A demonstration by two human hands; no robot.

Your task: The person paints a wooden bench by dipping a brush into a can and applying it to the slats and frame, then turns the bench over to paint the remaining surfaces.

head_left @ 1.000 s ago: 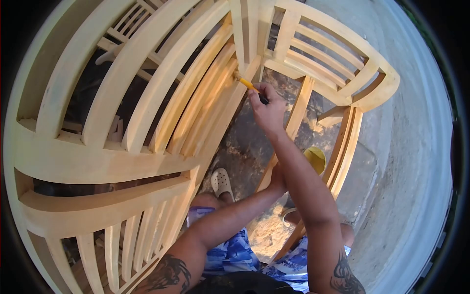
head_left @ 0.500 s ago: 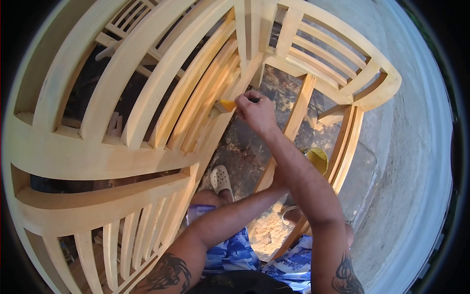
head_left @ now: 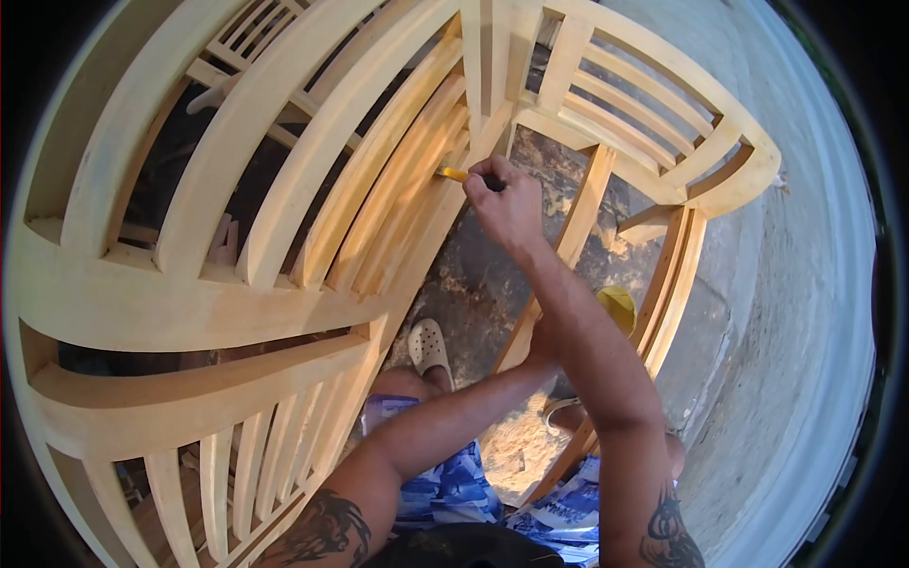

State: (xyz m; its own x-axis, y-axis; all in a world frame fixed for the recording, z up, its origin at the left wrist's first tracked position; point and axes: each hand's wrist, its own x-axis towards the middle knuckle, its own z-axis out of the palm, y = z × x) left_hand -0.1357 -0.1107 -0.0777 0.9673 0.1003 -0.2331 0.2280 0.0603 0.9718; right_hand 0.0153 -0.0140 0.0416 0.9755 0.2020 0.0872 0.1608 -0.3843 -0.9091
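My right hand [head_left: 509, 197] is closed around a paintbrush [head_left: 454, 174] with a yellow ferrule or handle part. The brush points left, and its bristle end is at the slats of the wooden bench back [head_left: 421, 175]. My left arm passes beneath the right forearm, and the left hand [head_left: 543, 343] is mostly hidden there, its fingers out of sight. Just right of the forearm, a yellow container [head_left: 617, 308] shows in part, close to the left hand. Whether that hand holds it is hidden.
Pale slatted armrest frames [head_left: 653, 104] and long seat rails [head_left: 579, 213] surround me. My feet, one in a cream clog [head_left: 429, 348], stand inside the frame on a dark, stained floor [head_left: 473, 284]. A concrete strip [head_left: 757, 379] runs along the right.
My right hand has moved slightly up and right with the paintbrush, which has turned so its narrow edge shows. The yellow container has shifted a little right.
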